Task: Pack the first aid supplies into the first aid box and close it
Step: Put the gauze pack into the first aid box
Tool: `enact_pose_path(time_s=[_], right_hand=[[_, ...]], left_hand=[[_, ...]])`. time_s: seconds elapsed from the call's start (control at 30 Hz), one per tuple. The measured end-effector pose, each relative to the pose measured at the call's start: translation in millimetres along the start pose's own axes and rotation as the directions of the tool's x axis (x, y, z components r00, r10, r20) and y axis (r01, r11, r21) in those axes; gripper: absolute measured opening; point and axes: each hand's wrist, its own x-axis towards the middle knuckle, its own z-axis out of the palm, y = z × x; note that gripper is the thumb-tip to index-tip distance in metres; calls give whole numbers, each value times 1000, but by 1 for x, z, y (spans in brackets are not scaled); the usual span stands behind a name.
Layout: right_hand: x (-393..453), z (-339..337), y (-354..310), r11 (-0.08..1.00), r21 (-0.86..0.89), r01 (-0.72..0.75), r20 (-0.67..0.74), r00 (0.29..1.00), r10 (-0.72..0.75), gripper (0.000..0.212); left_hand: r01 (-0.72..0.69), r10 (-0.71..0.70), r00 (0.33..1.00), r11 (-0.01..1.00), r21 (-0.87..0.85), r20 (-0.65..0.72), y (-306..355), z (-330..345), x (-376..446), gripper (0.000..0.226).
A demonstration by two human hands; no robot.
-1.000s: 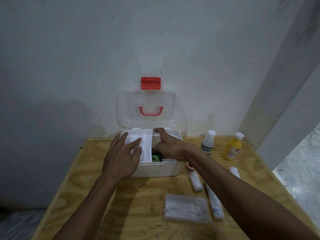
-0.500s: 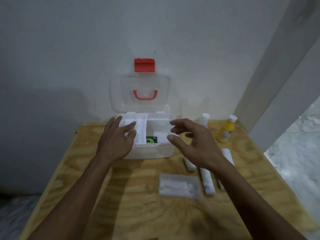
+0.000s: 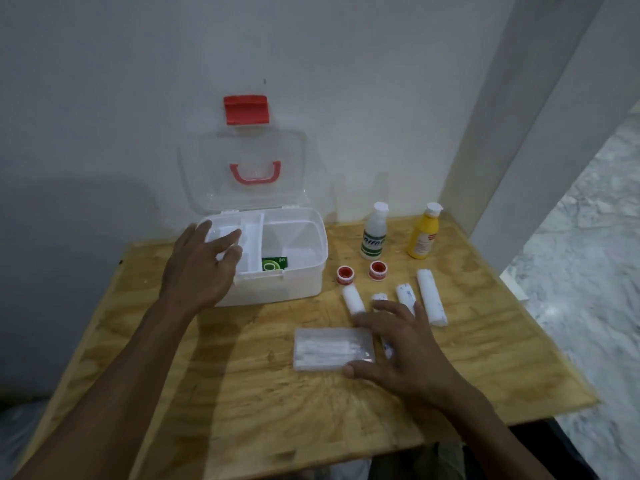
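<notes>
The right hand (image 3: 405, 348) hid part of two rolls (image 3: 404, 294). Bottle (image 3: 374, 233) labels were too blurred to read.

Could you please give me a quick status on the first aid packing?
Left hand open on box rim. Right hand open over clear flat case, no grasp. Lid up, green packet inside; nothing blocking.

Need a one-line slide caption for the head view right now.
Left hand steadies the open first aid box while the right hand reaches over the clear flat case on the plywood table.
</notes>
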Motion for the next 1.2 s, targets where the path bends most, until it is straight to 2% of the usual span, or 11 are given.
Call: enact_pose_path(time_s=[0.2, 0.43, 0.63, 0.7, 0.8, 0.87, 1.07, 1.2], right_hand=[[2, 7, 1, 997, -41, 61, 3, 998, -61, 90], [1, 6, -4, 995, 38, 95, -55, 994, -93, 89], [8, -38, -20, 987, 107, 116, -126, 987, -103, 66], [23, -60, -30, 982, 119, 149, -181, 975, -126, 64], [59, -84, -46, 980, 51, 193, -256, 951, -174, 66], [86, -91, -52, 985, 1, 170, -233, 958, -165, 71], [156, -71, -61, 967, -238, 91, -23, 995, -99, 69], [178, -55, -60, 933, -348, 92, 20, 996, -91, 69]], left_hand=[[-4, 4, 1000, 1000, -3, -8, -1, 1, 0, 41], [18, -18, 1000, 999, -31, 0, 0, 1, -1, 41], [12, -13, 1000, 999, -48, -13, -1, 2, -2, 41], [9, -9, 1000, 998, -56, -15, -1, 2, -2, 41], [9, -10, 1000, 997, -74, -22, -1, 2, -2, 40], [7, -9, 1000, 997, -79, -26, -1, 2, -2, 40], [0, -3, 1000, 996, -85, -30, 0, 1, -3, 41], [-3, -1, 999, 996, -89, -35, -2, 1, -4, 41]])
